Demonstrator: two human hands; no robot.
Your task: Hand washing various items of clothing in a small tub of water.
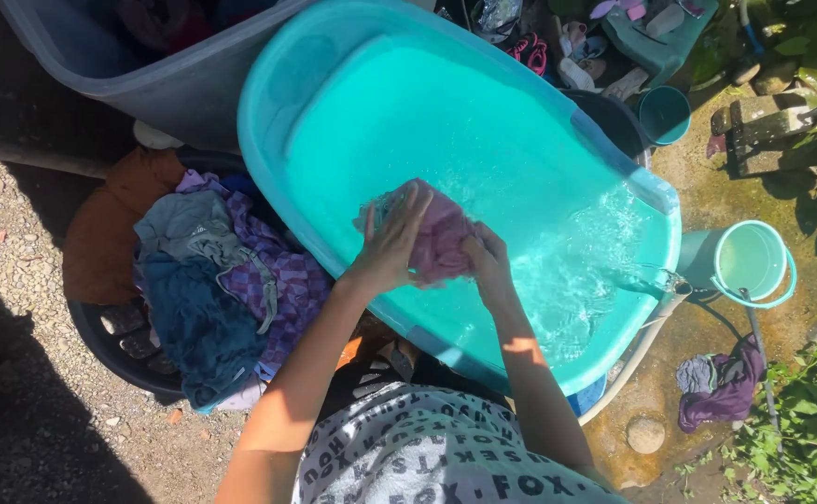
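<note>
- The left hand (391, 245) lies spread over the top of a wet pink cloth (441, 238), fingers flat and pressing on it rather than curled round it
- The right hand (488, 266) is closed on the same cloth from its right side, gripping a bunched fold
- The cloth sits between the two hands, touching both, just above the water near the front rim of the turquoise tub (278, 121); neither hand is nearer, both are on it
- Its long axis runs roughly from left hand to right hand, along the tub's near edge
- Water ripples toward the tub's right end, where a white hose (646, 341) reaches the rim
- At the tub's left side, a dark basket (114, 341) holds a heap of clothes (217, 280)
- A small turquoise bucket (754, 263) stands on the ground past the tub's right end
</note>
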